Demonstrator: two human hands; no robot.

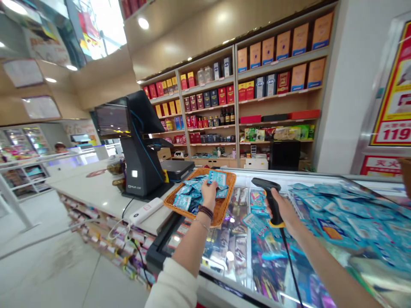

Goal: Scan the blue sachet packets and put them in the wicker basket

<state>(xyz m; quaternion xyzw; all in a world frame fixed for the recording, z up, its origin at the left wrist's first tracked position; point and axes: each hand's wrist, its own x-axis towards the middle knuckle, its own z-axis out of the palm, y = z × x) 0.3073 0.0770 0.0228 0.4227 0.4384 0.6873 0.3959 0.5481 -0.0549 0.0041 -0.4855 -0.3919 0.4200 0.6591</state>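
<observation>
My left hand (209,195) is shut on a flat blue packet (217,178), lifting it just above a woven orange-brown basket (221,212). The basket holds a heap of similar blue packets (189,195). My right hand (280,209) grips a black handheld barcode scanner (269,192) with a yellow band, its head pointing left toward the basket. A black cord (290,265) runs down from the scanner. Below my right hand lies a glass-topped display case (257,256), with many more blue packets (340,218) inside at the right.
A black point-of-sale terminal (141,149) stands on the white counter (96,192) left of the basket, with a white power strip (146,211) and cables nearby. Wall shelves (237,98) of boxed and bottled goods rise behind. A person (59,148) is partly visible far left.
</observation>
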